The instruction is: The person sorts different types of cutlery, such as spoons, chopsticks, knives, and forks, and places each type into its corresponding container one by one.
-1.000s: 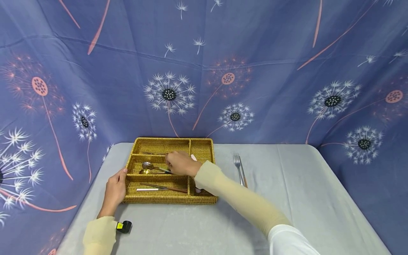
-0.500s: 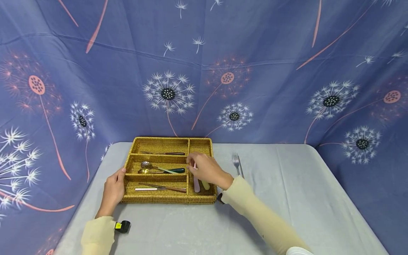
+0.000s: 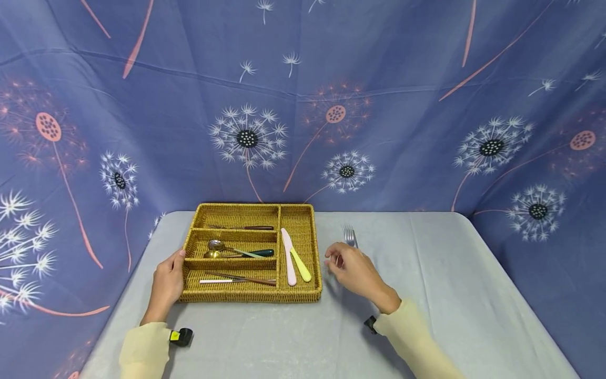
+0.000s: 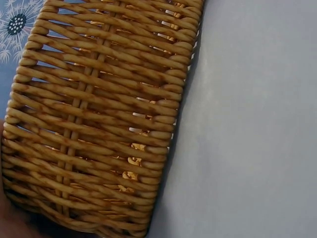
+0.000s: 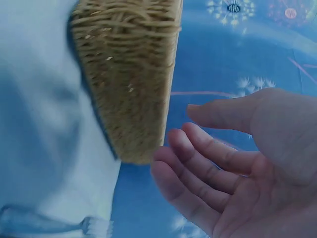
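A woven wicker cutlery tray (image 3: 251, 297) with several compartments lies on the table. My left hand (image 3: 167, 280) holds it at its left edge; most of that hand is out of the left wrist view. My right hand (image 3: 359, 273) hovers right of the tray, fingers loosely bent with nothing between them. Just behind it lie a silver fork (image 3: 350, 236) and a thin knife (image 3: 356, 241), partly hidden by the hand. In the tray's right compartment, a pink knife (image 3: 288, 258) lies beside a yellow-handled piece (image 3: 301, 267), its far end under the pink knife.
The middle compartment holds a silver-bowled spoon (image 3: 218, 245) and a gold spoon with a dark green handle (image 3: 263, 253). Brown-handled cutlery (image 3: 258, 228) lies in the back one, white and brown handles (image 3: 218, 281) in front. A patterned blue cloth (image 3: 407, 131) hangs behind the grey-covered table (image 3: 265, 337).
My right hand has moved from the tray's middle compartment rightward, out past its right edge, uncovering the pink and yellow handles. The left hand stays at the tray's left edge.
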A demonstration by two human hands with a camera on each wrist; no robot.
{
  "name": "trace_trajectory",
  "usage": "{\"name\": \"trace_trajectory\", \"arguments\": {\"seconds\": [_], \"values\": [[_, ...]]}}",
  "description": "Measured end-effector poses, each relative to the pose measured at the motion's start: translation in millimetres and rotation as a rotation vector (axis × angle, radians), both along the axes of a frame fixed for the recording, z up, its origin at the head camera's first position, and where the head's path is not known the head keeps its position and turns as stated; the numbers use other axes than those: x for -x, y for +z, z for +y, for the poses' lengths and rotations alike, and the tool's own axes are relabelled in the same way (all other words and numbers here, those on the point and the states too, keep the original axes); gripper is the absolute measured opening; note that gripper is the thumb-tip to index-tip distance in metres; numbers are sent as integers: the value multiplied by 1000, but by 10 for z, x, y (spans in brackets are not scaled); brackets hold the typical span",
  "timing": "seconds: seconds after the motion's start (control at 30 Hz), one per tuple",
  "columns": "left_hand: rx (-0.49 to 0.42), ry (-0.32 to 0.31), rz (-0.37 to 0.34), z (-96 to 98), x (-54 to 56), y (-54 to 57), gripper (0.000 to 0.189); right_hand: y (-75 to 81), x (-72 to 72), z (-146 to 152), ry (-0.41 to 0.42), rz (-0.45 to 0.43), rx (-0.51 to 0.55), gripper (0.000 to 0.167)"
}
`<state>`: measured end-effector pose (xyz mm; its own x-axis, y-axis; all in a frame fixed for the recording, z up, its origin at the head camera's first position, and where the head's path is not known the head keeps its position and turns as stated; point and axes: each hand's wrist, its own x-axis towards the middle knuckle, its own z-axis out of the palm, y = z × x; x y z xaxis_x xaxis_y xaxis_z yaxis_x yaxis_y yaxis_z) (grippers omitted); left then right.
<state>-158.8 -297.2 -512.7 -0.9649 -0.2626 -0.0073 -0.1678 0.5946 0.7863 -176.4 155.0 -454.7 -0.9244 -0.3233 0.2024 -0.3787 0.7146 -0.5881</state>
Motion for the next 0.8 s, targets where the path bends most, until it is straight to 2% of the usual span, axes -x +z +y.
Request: {"name": "trace_trajectory", "arguments": {"seconds": [0.2,0.43,0.63,0.8], "values": [[-5,4,3,-4,-8,-8,68,-114,-90,219,-51,22,-7,11],[-14,1,-2,1,-14,-4,68,-221,-153,434,-120,-46,-36,7],[-12,-1,13,3,11,0,67,-278,-110,611,-161,-50,-72,6],[-9,-2,9,-2,12,-4,68,-258,-33,726,-199,-40,-92,9]]}}
